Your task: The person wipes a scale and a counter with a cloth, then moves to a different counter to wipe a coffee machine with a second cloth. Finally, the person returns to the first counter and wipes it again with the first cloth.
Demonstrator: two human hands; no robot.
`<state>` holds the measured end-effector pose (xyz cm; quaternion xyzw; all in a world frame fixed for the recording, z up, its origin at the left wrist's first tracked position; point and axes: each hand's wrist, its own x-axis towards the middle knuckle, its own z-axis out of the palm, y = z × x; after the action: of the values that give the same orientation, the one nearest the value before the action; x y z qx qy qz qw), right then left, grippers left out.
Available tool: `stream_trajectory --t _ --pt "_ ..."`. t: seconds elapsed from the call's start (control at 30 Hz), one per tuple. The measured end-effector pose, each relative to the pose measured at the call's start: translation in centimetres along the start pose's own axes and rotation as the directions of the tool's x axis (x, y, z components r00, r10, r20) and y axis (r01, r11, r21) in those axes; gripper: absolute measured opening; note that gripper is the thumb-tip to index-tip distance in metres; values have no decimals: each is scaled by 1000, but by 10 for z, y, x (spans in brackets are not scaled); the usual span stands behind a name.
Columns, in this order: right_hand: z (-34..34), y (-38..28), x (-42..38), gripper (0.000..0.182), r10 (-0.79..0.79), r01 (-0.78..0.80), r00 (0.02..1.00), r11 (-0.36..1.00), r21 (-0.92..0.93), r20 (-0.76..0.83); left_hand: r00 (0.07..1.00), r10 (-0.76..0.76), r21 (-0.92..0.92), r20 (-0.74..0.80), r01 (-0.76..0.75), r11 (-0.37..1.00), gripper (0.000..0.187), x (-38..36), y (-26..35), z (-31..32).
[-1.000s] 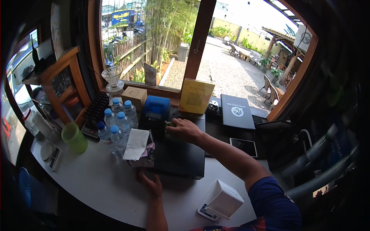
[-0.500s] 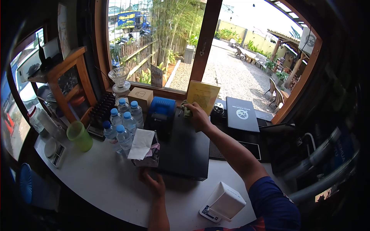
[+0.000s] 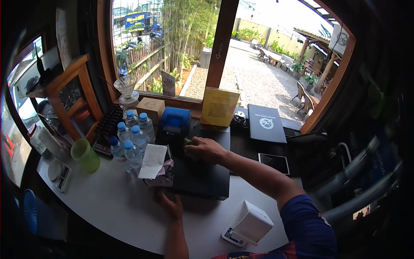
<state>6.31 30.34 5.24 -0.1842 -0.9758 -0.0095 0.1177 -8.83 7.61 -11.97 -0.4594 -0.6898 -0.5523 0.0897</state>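
My right hand is closed on a small greenish cloth, pressed to the top of a flat black box like a cash drawer. Just left of it stands a black and blue receipt printer. My left hand rests low at the box's front left, thumb and fingers apart. Its fingertips are right at the lower edge of a tissue pack with a white sheet on top. Behind my right hand a yellow QR-code sign stands upright at the back of the black box.
Several water bottles stand left of the printer, near a green cup and a small scale. A white holder is at the front right. Beyond my right arm lie a tablet, a black menu folder and a bell.
My right hand has moved with the cloth from the yellow sign toward me and left, onto the black box's top. My left hand stays by the tissue pack. The view has shifted slightly.
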Motion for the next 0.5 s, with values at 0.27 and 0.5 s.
stream_trajectory --t 0.27,0.5 --pt "-10 7 18 45 268 -258 962 955 150 -54 994 -106 -54 18 107 993 68 -7 -14 9" --pt "-15 -26 2 47 142 -119 985 972 205 -102 996 -84 -171 4 84 982 74 -14 -29 23"
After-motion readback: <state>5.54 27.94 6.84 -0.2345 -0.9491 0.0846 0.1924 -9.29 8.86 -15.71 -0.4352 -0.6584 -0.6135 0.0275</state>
